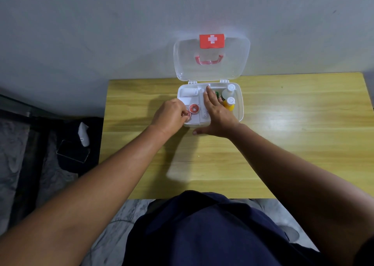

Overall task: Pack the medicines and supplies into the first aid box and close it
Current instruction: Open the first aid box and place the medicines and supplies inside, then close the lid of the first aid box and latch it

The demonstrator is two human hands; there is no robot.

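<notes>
Your left hand (171,116) pinches a small red tape roll (187,113) at the near-left corner of the first aid box (239,105) (a second roll (194,108) sits just beyond). Seat it flat beside that one; keep your right hand (217,113), open and empty, steadying the centre.

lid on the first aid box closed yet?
No, the clear lid stands open against the wall, and both hands are in the box.

We are stretching both bare forearms forward; our left hand (172,116) is curling its fingers together in a pinch, while our right hand (218,113) is lying flat, fingers extended.
</notes>
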